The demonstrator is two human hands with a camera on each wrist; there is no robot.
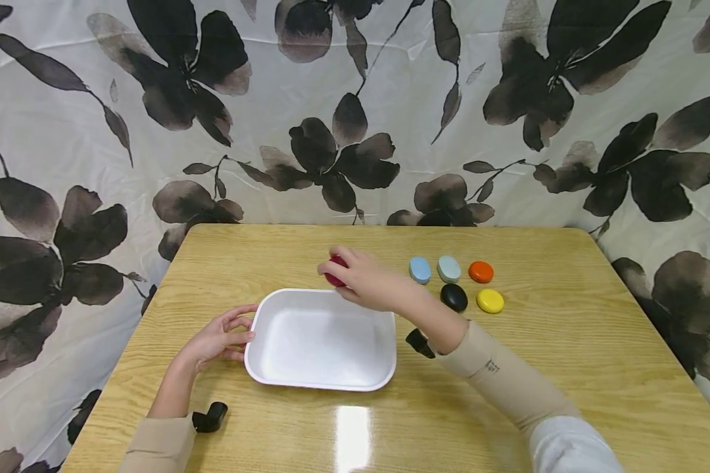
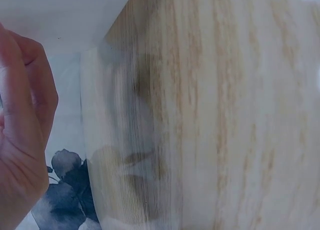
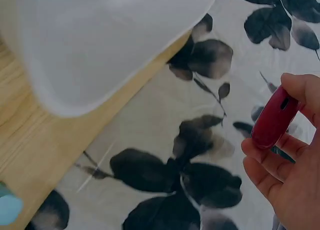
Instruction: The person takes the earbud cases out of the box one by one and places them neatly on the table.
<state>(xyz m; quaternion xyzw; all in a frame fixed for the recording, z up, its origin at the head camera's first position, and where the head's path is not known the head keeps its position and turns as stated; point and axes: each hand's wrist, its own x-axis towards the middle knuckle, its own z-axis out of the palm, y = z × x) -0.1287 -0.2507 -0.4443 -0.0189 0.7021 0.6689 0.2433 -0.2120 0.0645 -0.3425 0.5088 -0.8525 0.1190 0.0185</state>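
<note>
A white rectangular tray (image 1: 322, 338) with rounded corners sits at the middle of the wooden table. My left hand (image 1: 221, 338) holds its left end, fingers bent at the rim; in the left wrist view, bent fingers (image 2: 30, 84) are beside the tray wall (image 2: 55, 19). Above the tray's far edge, my right hand (image 1: 367, 279) pinches a dark red, rounded oval piece (image 3: 274, 117) between thumb and fingers. That piece is glossy, with a small dark slot near one end. Part of it is hidden by the fingers in the head view.
Right of the tray lie several similar oval pieces: blue (image 1: 420, 270), pale blue (image 1: 448, 269), orange (image 1: 481, 272), black (image 1: 453, 297) and yellow (image 1: 490, 301). A floral cloth (image 1: 420, 98) hangs behind the table (image 1: 544, 368). Each wrist carries a black camera (image 1: 210, 418).
</note>
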